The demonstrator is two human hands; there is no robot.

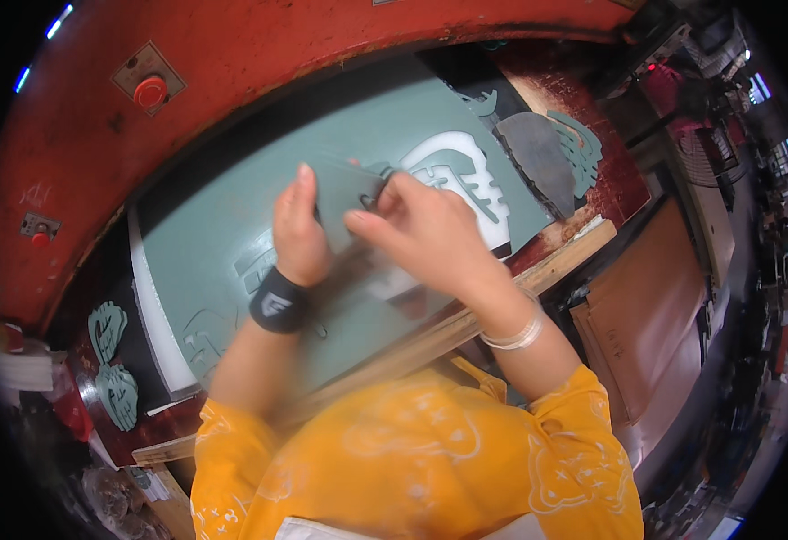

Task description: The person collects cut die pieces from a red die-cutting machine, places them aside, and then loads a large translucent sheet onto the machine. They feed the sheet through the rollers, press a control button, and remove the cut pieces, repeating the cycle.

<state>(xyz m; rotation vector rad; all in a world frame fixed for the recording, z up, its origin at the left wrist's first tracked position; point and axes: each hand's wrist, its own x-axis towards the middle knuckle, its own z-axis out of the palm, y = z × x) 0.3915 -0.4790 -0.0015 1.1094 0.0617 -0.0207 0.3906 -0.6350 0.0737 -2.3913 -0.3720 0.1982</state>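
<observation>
While bent over the large grey-green sheet of flat material [223, 243], left hand [299, 236] and right hand [425, 229] both pinched closed on a dark flat cutting die [351, 193], long axis running near-to-far. Beyond, stacked grey-green cut pieces [581, 148].

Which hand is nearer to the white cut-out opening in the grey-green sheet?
Right. The right hand lies just beside the white cut-out opening in the grey-green sheet, nearly touching its lower left edge. The left hand is farther left, beyond the right hand.
</observation>
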